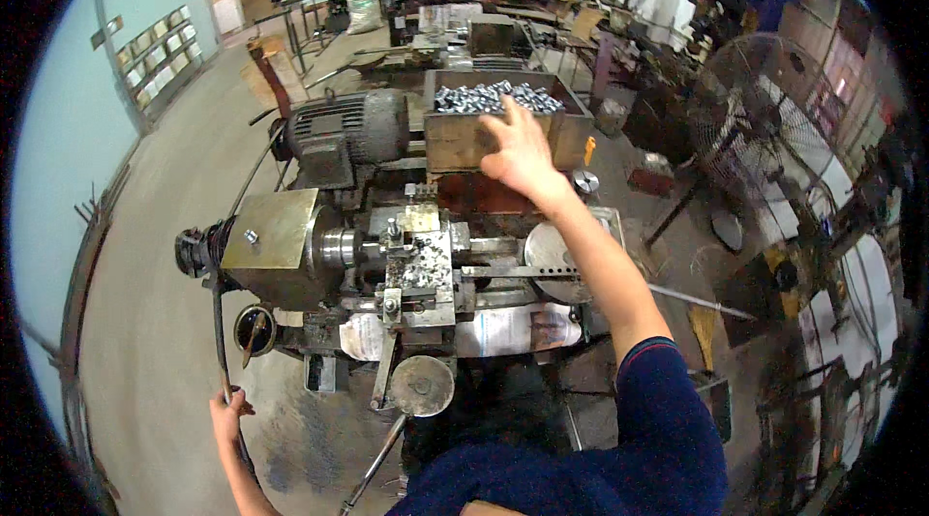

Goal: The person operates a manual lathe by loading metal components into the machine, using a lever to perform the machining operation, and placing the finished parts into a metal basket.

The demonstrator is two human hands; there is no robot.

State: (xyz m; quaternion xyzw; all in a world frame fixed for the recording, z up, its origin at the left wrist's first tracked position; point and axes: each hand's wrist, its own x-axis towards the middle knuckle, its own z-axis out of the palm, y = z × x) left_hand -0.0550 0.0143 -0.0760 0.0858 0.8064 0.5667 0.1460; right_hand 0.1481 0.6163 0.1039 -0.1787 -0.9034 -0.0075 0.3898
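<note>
My right hand (520, 150) reaches forward over the near wall of a wooden box (460, 141). Its fingers are spread, with the fingertips at the heap of small shiny metal parts (474, 98) inside. Whether a fingertip touches a part, I cannot tell. Low on the left, my left hand (230, 412) is wrapped round a long dark rod (221, 332) that runs up beside the machine. Between my arms stands a small metal lathe; a small cylindrical metal piece (252, 237) lies on its headstock cover (276, 216). Dark chips cover its cross slide (421, 269).
An electric motor (350, 124) sits behind the headstock. A round metal plate (422, 385) and a dark pot with a brush (255, 330) are at the near side. To the right stands a large fan (760, 100). More machines (494, 32) fill the background.
</note>
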